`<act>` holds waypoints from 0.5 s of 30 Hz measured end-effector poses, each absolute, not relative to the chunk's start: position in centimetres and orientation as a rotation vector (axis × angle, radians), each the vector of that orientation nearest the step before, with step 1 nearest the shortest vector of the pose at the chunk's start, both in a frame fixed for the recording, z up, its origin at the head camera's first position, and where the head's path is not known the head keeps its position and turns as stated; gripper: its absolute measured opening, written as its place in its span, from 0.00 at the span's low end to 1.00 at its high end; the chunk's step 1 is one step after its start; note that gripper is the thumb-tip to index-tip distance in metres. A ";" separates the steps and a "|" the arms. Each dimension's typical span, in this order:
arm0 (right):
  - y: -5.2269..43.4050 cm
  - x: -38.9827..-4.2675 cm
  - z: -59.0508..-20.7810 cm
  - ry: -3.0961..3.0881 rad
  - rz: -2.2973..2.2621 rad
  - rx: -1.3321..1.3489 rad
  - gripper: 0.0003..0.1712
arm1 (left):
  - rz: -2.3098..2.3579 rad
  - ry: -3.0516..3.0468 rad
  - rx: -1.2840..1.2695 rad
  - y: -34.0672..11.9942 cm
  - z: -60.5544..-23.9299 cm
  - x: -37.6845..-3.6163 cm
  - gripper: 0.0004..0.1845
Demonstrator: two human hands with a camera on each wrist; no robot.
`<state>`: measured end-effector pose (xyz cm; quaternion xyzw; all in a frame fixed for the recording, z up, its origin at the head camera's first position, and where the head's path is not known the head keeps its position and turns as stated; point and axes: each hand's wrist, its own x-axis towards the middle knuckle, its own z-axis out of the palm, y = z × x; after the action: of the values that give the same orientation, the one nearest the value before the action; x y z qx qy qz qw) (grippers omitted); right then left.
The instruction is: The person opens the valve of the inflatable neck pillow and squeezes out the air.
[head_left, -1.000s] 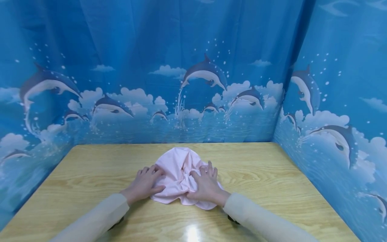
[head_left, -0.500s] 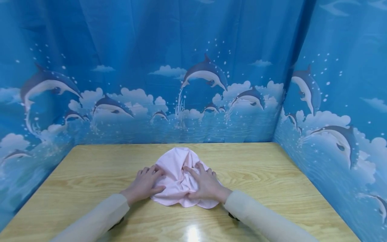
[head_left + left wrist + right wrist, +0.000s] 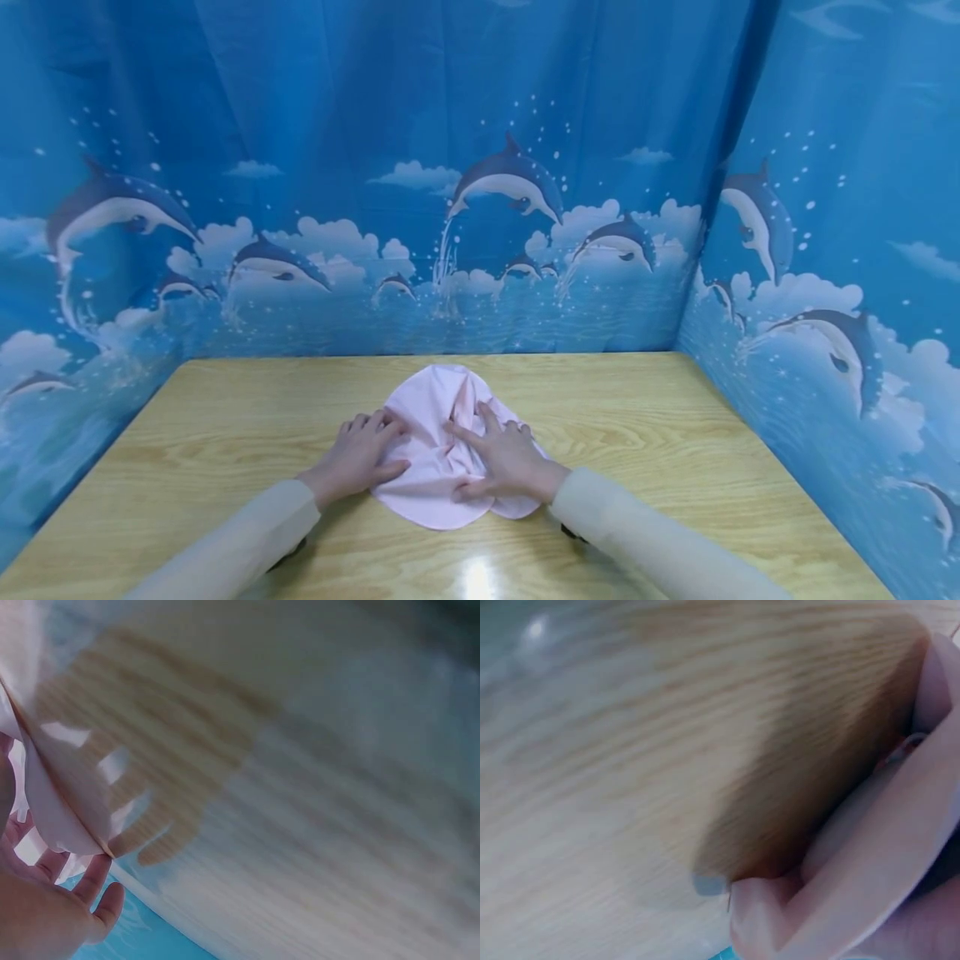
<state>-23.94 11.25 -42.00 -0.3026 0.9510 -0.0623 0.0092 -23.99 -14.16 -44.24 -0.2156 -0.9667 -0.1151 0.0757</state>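
A piece of pale pink cloth [image 3: 431, 392] with rounded edges lies rumpled at the middle of the table, its folds gathered near the centre. At its left edge my left hand [image 3: 358, 457] rests with loosely spread fingers touching the fabric. My right hand [image 3: 512, 457] lies over the right part of the cloth, fingers spread, pressing on it; the fabric under that palm is hidden. In the left wrist view, the fingertips [image 3: 97, 874] touch the cloth's edge. The right wrist view shows a raised pink edge [image 3: 907, 840] close to the camera, with the fingers mostly hidden.
The wood-grain table [image 3: 660, 433] extends to both sides and behind the cloth. Blue curtains [image 3: 360, 125] printed with dolphins stand along the back and sides. A bright light reflection shows near the table's front.
My right hand has shifted slightly left across the cloth. The cloth's near edge has spread toward me and become smoother and rounder. My left hand has stayed in place.
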 end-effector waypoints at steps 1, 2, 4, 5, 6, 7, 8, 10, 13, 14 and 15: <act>11.1 -23.9 -41.9 2.968 -0.191 -0.937 0.55 | -0.340 -2.905 -0.642 -14.2 -44.2 -24.0 0.26; 11.0 -23.9 -41.8 2.962 -0.199 -0.924 0.54 | -0.332 -2.908 -0.640 -14.2 -44.3 -24.0 0.25; 10.8 -23.9 -41.8 2.961 -0.207 -0.905 0.53 | -0.312 -2.911 -0.637 -14.2 -44.3 -24.0 0.25; 10.7 -24.0 -41.8 2.961 -0.210 -0.895 0.52 | -0.303 -2.909 -0.638 -14.2 -44.3 -24.0 0.25; 10.6 -24.0 -41.8 2.961 -0.225 -0.883 0.51 | -0.294 -2.903 -0.641 -14.2 -44.4 -24.0 0.24; 10.5 -24.0 -41.9 2.963 -0.232 -0.871 0.50 | -0.286 -2.895 -0.646 -14.2 -44.4 -24.0 0.24; 10.4 -24.0 -41.9 2.965 -0.240 -0.861 0.49 | -0.279 -2.888 -0.652 -14.2 -44.4 -24.0 0.24; 10.2 -24.1 -42.0 2.974 -0.237 -0.845 0.46 | -0.271 -2.869 -0.665 -14.2 -44.4 -24.0 0.23; 10.1 -24.2 -42.2 2.988 -0.248 -0.825 0.42 | -0.277 -2.853 -0.674 -14.1 -44.3 -24.0 0.23; 10.0 -24.2 -42.3 2.993 -0.251 -0.822 0.41 | -0.285 -2.853 -0.675 -14.1 -44.3 -24.0 0.23; 10.0 -24.2 -42.3 2.996 -0.255 -0.819 0.40 | -0.299 -2.852 -0.678 -14.1 -44.3 -24.0 0.23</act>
<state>-24.17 9.99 -42.31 -0.2629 0.9613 -0.0819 0.0124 -23.96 -14.13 -44.30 -0.2289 -0.9633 -0.1010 0.0973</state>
